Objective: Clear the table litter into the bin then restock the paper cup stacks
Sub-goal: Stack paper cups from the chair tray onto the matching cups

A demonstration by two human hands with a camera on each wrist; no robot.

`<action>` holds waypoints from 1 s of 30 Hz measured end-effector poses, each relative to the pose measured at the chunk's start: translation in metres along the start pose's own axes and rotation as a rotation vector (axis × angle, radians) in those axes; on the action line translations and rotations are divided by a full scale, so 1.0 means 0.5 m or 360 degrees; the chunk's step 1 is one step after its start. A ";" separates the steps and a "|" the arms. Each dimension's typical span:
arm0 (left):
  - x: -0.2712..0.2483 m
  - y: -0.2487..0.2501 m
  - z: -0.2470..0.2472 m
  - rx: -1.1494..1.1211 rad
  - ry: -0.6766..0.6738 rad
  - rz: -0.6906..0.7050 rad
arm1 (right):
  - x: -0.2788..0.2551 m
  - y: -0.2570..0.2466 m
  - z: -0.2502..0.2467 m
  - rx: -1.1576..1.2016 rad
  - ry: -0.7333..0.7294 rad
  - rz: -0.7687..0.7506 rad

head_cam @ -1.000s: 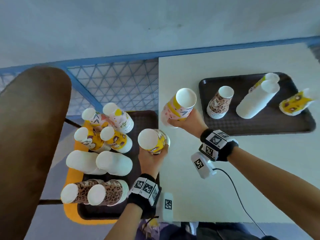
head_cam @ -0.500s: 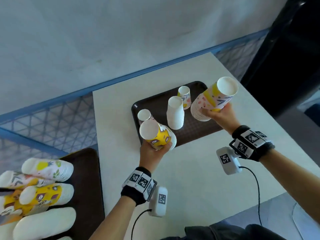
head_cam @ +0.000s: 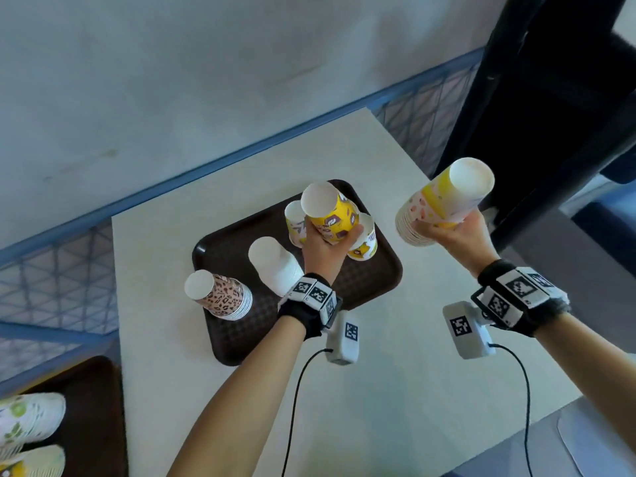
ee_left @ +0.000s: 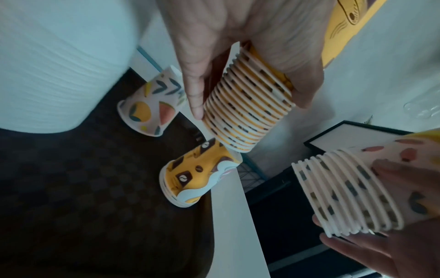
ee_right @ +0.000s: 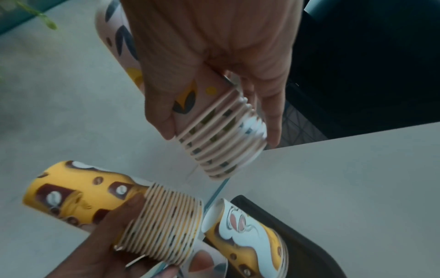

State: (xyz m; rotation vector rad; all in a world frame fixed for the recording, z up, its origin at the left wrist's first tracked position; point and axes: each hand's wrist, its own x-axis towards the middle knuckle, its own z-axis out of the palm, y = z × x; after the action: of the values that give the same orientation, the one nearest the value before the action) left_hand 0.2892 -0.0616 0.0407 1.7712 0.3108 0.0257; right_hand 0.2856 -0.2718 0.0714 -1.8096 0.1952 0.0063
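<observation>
The left grip (head_cam: 325, 247) curled round a yellow coffee-print cup stack (head_cam: 328, 211), held upside down above the brown tray (head_cam: 373, 282) on the white bench (head_cam: 395, 390). Beside it, the right grip (head_cam: 454, 234) clasped a pink-and-yellow cup stack (head_cam: 444, 197) off the tray's edge.

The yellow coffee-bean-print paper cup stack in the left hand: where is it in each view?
Head: centre, yellow coffee-bean-print paper cup stack held by the left hand above the dark brown plastic tray.
Left wrist: upper centre, rims pointing down-right.
Right wrist: lower left.
Shared landmark: the short matching yellow cup stack on the tray.
</observation>
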 end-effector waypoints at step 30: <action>-0.316 -0.305 -0.193 0.1815 -0.1029 -0.0034 | 0.103 -0.083 0.392 -0.0093 -0.0152 0.0013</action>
State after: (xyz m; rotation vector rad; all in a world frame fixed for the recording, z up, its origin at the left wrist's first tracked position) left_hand 0.0895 0.0246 -0.0601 2.7477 -0.1929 -0.8770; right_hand 0.3617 -0.0798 0.0572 -1.8618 0.1357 0.1048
